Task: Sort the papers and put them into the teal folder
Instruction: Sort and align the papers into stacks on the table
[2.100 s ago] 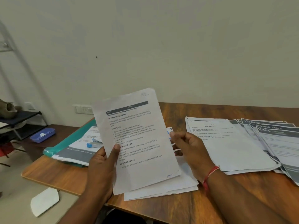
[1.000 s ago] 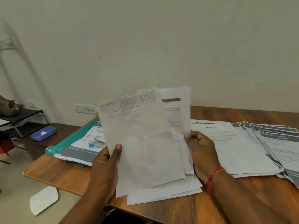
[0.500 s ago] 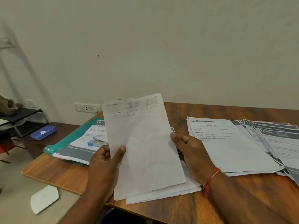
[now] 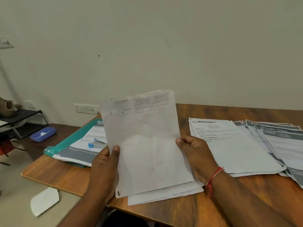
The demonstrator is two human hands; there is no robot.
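I hold a thin stack of white papers (image 4: 147,145) upright over the table's front edge, its top sheet mostly blank with faint print near the top. My left hand (image 4: 105,167) grips its left edge, thumb on the front. My right hand (image 4: 195,153) grips its right edge. More sheets (image 4: 165,196) stick out below the stack; I cannot tell whether they rest on the table. The teal folder (image 4: 72,140) lies open at the left with printed papers and a blue-tipped stapler (image 4: 96,144) on it.
A spread of printed sheets (image 4: 236,148) and grey-headed sheets (image 4: 282,141) covers the right of the wooden table (image 4: 54,174). A blue box (image 4: 43,134) sits on a low side table at left. A white scrap (image 4: 44,201) lies on the floor.
The printed front page was turned away to the right, leaving a mostly blank sheet on top. My right hand came back to the stack's right edge, and the stack now stands straighter.
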